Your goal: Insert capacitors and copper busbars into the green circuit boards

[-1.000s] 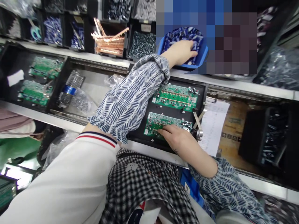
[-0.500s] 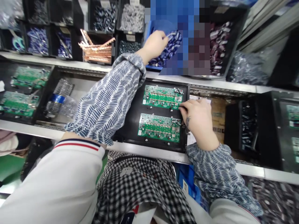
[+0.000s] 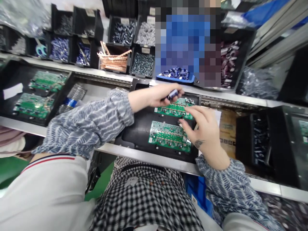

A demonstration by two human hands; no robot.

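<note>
My left hand point(image 3: 167, 93) is closed around blue capacitors point(image 3: 173, 95), above the upper green circuit board point(image 3: 163, 110). Just right of it, my right hand point(image 3: 202, 126) hovers over the boards' right edge, thumb and fingers apart; nothing shows clearly between them. Below lies a second green circuit board point(image 3: 168, 138), with copper-coloured strips across it. Both boards lie in a black tray point(image 3: 137, 134). Behind them stands a blue bin point(image 3: 190, 80) with blue capacitors in it, its upper part pixelated.
Black bins of small parts line the back, one holding copper strips point(image 3: 115, 61). On the left another black tray point(image 3: 12, 69) holds two boards, beside a plastic bottle point(image 3: 71, 101). A cardboard piece point(image 3: 227, 128) and a black box point(image 3: 261, 141) are at right.
My left hand has come back from the blue bin to over the upper board, now with capacitors in it. My right hand has opened and lies slightly lower in view. The camera view has shifted.
</note>
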